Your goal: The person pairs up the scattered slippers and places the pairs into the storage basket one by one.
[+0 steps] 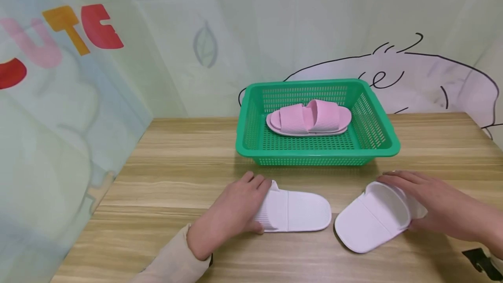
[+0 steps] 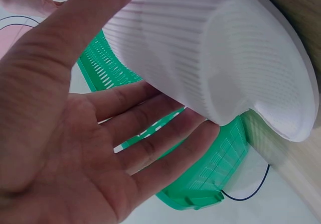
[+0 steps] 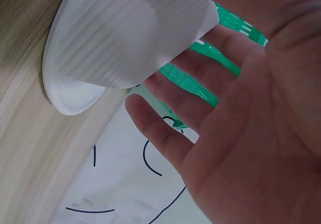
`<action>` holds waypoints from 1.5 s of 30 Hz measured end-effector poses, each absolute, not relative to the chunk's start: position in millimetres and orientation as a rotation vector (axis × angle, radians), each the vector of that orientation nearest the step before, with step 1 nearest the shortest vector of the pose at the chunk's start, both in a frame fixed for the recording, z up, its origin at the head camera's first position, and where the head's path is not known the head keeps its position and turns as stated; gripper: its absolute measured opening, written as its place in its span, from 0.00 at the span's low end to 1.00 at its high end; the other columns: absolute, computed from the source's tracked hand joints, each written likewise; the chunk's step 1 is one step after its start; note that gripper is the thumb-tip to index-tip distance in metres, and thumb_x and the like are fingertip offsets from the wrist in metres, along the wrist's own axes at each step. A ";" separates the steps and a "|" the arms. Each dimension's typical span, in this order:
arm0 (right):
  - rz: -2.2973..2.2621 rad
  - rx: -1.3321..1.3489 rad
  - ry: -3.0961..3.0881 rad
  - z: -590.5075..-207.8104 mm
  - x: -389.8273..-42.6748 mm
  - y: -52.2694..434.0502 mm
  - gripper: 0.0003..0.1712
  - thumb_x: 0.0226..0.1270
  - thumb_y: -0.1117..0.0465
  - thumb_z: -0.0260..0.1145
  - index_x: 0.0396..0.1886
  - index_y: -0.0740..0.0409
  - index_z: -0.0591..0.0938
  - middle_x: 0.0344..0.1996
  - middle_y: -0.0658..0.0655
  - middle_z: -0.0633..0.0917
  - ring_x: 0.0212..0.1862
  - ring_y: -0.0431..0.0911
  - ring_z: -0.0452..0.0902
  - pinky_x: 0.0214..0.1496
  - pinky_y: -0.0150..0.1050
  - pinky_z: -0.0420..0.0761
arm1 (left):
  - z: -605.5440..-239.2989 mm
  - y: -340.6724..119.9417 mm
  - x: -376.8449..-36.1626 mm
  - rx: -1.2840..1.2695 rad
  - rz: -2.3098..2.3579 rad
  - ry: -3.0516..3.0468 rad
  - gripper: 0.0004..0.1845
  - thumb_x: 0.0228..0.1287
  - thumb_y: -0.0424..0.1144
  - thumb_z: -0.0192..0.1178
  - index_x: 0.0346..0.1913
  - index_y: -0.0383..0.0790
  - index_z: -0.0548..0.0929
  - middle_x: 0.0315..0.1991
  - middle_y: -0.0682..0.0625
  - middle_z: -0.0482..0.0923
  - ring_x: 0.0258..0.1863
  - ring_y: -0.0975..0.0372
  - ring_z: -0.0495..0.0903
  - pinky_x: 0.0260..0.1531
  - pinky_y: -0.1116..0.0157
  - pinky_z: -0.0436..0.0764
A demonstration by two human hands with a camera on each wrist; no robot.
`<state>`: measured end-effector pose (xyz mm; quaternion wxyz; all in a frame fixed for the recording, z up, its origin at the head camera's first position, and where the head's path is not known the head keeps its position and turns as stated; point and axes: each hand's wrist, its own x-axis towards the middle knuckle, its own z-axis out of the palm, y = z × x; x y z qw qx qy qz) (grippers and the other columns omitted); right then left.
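Wooden table (image 1: 165, 178) bears a green basket (image 1: 377, 143) before pale curtains (image 1: 157, 34).

The left hand (image 1: 235, 206) covers the toe end of the left white slipper (image 1: 294, 211), and the right hand (image 1: 428, 204) hides the right white slipper's (image 1: 373, 222) far side. The thumbs' contact is perhaps a grip, unclear. Both wrist views crop the green basket (image 2: 210, 179).

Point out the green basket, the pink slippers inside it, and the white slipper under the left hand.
green basket (image 1: 314, 155), head view, front wall.
pink slippers (image 1: 308, 118), head view, ribbed straps.
white slipper (image 1: 302, 211), head view, bare insole beside the left hand (image 1: 235, 208).
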<state>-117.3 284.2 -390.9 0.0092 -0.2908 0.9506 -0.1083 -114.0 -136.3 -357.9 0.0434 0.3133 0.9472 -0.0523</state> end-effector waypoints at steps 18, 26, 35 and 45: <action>-0.298 -0.837 3.015 -390.5 -112.5 279.7 0.56 0.29 0.44 0.94 0.65 0.50 0.82 0.58 0.58 0.85 0.55 0.62 0.83 0.51 0.68 0.85 | -360.4 -137.1 -115.8 1.014 -0.140 2.916 0.50 0.41 0.60 0.86 0.65 0.37 0.77 0.57 0.45 0.82 0.53 0.53 0.78 0.56 0.57 0.84; -0.256 -0.815 3.028 -386.9 -110.2 277.8 0.57 0.27 0.42 0.94 0.64 0.50 0.82 0.56 0.54 0.85 0.54 0.61 0.82 0.51 0.66 0.85 | -362.9 -138.3 -116.4 1.035 -0.074 2.942 0.51 0.39 0.60 0.87 0.63 0.36 0.77 0.54 0.45 0.83 0.50 0.53 0.77 0.55 0.57 0.83; -0.302 -0.829 3.052 -391.2 -107.0 292.4 0.58 0.28 0.42 0.93 0.66 0.50 0.81 0.59 0.54 0.84 0.58 0.60 0.80 0.52 0.66 0.85 | -364.3 -140.0 -117.3 0.977 -0.026 2.945 0.54 0.39 0.60 0.87 0.67 0.36 0.76 0.58 0.44 0.81 0.55 0.51 0.76 0.58 0.54 0.83; -0.269 -0.838 3.088 -382.4 -99.2 292.0 0.60 0.30 0.36 0.91 0.69 0.46 0.80 0.60 0.53 0.84 0.58 0.59 0.81 0.51 0.64 0.86 | -367.7 -152.0 -112.5 0.921 0.132 2.945 0.51 0.43 0.58 0.86 0.69 0.39 0.76 0.61 0.46 0.80 0.59 0.48 0.77 0.62 0.48 0.81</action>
